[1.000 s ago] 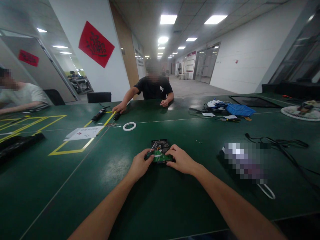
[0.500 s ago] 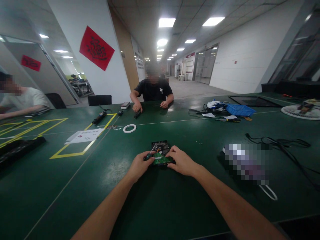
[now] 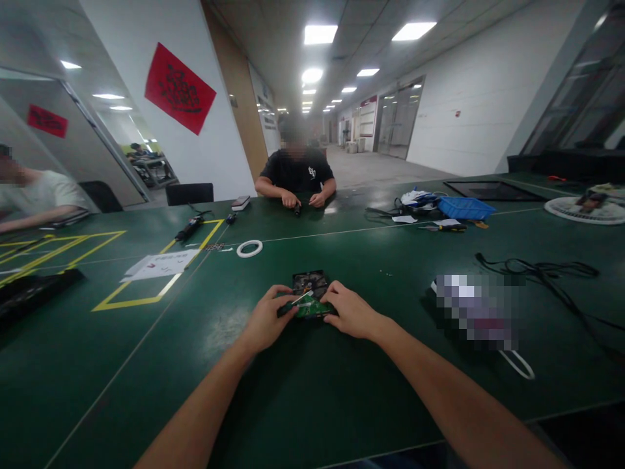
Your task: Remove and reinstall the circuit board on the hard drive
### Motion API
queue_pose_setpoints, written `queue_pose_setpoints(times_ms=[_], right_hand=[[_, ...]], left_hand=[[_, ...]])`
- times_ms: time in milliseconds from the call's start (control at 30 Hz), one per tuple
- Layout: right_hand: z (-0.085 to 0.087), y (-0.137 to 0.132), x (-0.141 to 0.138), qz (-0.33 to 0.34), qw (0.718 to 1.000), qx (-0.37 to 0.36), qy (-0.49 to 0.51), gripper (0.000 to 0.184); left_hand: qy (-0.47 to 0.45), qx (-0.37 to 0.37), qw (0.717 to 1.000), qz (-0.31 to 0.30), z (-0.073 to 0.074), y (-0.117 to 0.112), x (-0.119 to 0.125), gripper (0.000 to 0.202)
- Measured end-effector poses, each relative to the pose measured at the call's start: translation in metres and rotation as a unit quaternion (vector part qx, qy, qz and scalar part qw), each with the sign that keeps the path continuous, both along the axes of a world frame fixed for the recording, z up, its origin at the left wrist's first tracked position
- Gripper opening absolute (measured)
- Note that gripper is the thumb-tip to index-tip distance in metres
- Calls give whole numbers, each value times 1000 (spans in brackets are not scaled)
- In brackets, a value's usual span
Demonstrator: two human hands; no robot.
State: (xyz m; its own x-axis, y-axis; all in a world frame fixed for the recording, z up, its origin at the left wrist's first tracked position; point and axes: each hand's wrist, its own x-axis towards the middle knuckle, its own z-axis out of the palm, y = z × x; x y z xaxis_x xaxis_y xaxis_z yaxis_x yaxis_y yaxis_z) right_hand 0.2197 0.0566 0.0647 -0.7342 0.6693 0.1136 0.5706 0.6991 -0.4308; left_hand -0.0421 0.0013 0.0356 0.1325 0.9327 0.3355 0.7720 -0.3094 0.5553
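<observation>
A hard drive [image 3: 310,286] with a green circuit board on top lies on the green table [image 3: 312,404] straight ahead of me. My left hand [image 3: 266,321] is closed round a small screwdriver [image 3: 293,304], whose thin shaft slants across the board. My right hand [image 3: 350,311] rests on the drive's right near corner, fingers curled against its edge.
A person in a black shirt [image 3: 297,172] sits across the table, hands together on a small dark tool. A white tape ring [image 3: 249,248], a paper sheet [image 3: 163,263] and yellow floor-tape lines [image 3: 146,296] lie left. Black cables [image 3: 541,270] and a blue tray [image 3: 466,208] lie right.
The screwdriver in my left hand has tilted flatter, its shaft now lying across the board. The person opposite drew an arm back from the left tools and brought both hands together.
</observation>
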Motion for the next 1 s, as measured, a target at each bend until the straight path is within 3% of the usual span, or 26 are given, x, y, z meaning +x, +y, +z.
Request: queue_pose_setpoints(times_ms=[167,333,467,567,667,800,1000], right_hand=[[-2,0,-1,0,1000,8,2,40],[-2,0,0,-1,1000,-3,8,41],[-1,1,1,-7,1000,-17,10,41],[-1,1,2,-9,1000,-24,11,39],[0,1,2,-3,1000,-26,8,40],[-1,1,2,2,1000,-19,5,41],[-4,2,1,6,1000,-9,4,40]], left_hand=[[15,-7,999,-29,-8,3,2,28],[6,-9,1000,-20,-3,2,-5,28],[-92,-7,993,68,5,3,-32,36],[-80,50,990,106,7,5,-47,32],[-17,65,997,43,5,6,-41,31],[23,28,998,-50,5,3,-20,38],[18,27,998,-57,6,0,-13,53]])
